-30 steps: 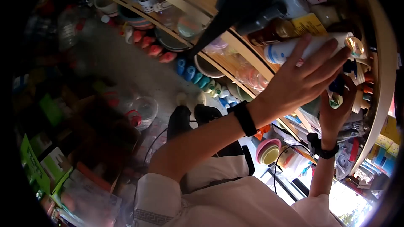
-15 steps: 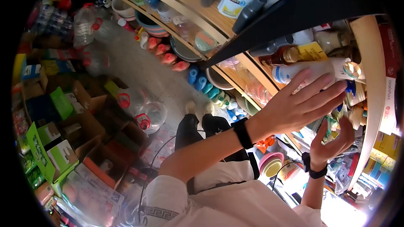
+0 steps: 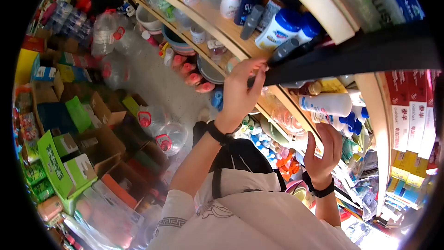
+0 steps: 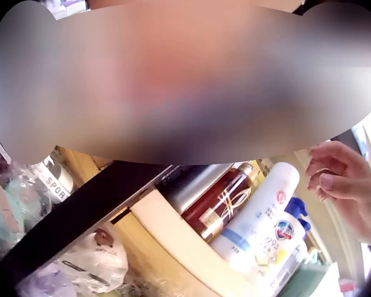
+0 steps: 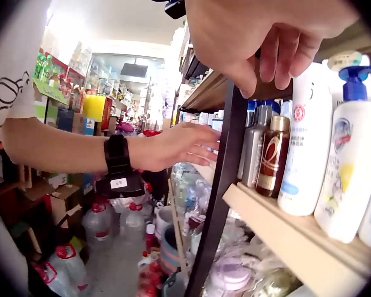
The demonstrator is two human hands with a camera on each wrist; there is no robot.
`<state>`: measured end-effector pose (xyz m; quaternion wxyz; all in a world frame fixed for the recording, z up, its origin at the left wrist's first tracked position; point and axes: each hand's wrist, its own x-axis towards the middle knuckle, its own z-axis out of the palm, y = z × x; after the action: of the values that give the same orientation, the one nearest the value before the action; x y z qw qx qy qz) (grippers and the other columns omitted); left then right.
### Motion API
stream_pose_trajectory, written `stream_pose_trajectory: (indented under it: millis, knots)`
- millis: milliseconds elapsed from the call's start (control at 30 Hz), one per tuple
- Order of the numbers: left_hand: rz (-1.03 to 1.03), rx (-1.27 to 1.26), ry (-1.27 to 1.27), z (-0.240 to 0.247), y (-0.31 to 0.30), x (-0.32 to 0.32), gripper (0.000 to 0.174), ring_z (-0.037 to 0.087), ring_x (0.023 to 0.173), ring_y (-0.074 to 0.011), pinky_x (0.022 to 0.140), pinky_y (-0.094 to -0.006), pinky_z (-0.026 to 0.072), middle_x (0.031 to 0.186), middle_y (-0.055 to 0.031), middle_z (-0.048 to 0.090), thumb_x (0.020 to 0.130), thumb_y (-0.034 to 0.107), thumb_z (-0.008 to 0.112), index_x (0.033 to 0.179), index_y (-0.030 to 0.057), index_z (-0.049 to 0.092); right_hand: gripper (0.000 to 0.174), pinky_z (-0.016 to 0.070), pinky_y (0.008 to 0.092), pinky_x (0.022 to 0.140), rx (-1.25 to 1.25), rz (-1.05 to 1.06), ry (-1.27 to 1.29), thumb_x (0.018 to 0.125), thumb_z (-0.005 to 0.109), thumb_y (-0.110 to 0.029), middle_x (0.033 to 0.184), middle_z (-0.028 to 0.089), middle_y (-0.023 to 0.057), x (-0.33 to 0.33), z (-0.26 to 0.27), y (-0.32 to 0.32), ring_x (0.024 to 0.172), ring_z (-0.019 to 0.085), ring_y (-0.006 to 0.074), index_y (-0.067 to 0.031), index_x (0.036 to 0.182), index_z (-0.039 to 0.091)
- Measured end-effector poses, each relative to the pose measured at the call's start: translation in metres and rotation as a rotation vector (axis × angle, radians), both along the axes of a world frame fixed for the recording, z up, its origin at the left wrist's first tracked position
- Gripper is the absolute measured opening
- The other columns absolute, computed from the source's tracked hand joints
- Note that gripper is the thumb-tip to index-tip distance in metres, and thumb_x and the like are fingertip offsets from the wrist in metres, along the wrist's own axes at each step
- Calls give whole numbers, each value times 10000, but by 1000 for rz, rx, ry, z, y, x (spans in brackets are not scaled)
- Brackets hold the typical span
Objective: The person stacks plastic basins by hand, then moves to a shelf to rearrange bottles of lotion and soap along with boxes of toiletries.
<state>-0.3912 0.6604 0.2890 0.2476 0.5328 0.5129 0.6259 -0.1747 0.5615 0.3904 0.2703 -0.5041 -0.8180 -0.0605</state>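
My left hand (image 3: pixel 238 93) is raised beside the black upright post (image 3: pixel 342 64) of the shelf, its fingertips right at the post's edge. The right wrist view shows those fingers mostly straight. Lower down, my right hand (image 3: pixel 323 153) holds nothing, fingers loosely bent and thumb apart. It hovers in front of a shelf with a tall white bottle (image 5: pixel 304 145), a dark red bottle with a gold cap (image 5: pixel 273 158) and a white pump bottle with a blue head (image 5: pixel 352 164). A large blur hides the upper left wrist view.
Blue-capped white bottles (image 3: pixel 279 30) stand on the shelf left of the post. Open cardboard boxes (image 3: pixel 99 141) and big clear jugs with red handles (image 3: pixel 173 134) crowd the floor at left. Red-and-white boxes (image 3: pixel 411 111) are stacked at the far right.
My left hand has moved left, away from the white bottle, to the black post. My right hand has drawn back left from the items deeper along the shelf. The head view has shifted.
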Motion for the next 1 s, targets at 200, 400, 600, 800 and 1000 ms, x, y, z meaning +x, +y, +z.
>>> stream_pose_trajectory:
  millis: [200,400,600,800,1000]
  knots:
    - [-330,-12,-74,-6,33,-10,134,693,809,-296,705,-359,572,953,-129,710,932,61,697,1059,19,698,417,428,434,965,46,-247,-252,890,763,-190,1268,645,118,-40,18,37,1165,603,295,-61,1271,658]
    - [-320,40,-133,-5,42,-15,292,692,752,-266,649,-334,566,904,-105,681,830,95,826,1076,35,680,414,328,514,1006,72,-360,-356,869,762,-259,1244,650,165,-51,2,62,1140,607,324,-32,1201,659]
    - [-292,104,-7,4,57,-20,485,718,839,-237,716,-329,577,1085,-137,698,761,1,850,1203,46,656,266,373,528,1041,-62,-314,-314,855,694,-119,1043,728,175,-56,15,81,980,684,376,-25,1103,695]
    - [-266,103,103,-3,57,-16,411,719,869,-324,742,-387,590,1035,-115,717,795,108,832,1166,58,662,445,483,459,960,-165,-326,-214,793,711,-33,1078,722,160,-74,24,98,976,670,378,-95,1233,718]
    - [-283,128,123,-11,57,-14,371,721,891,-333,743,-401,592,1038,-139,741,807,64,795,1164,49,695,464,516,445,882,-157,-310,-150,786,690,13,1079,716,142,-73,20,103,952,668,358,-104,1233,731]
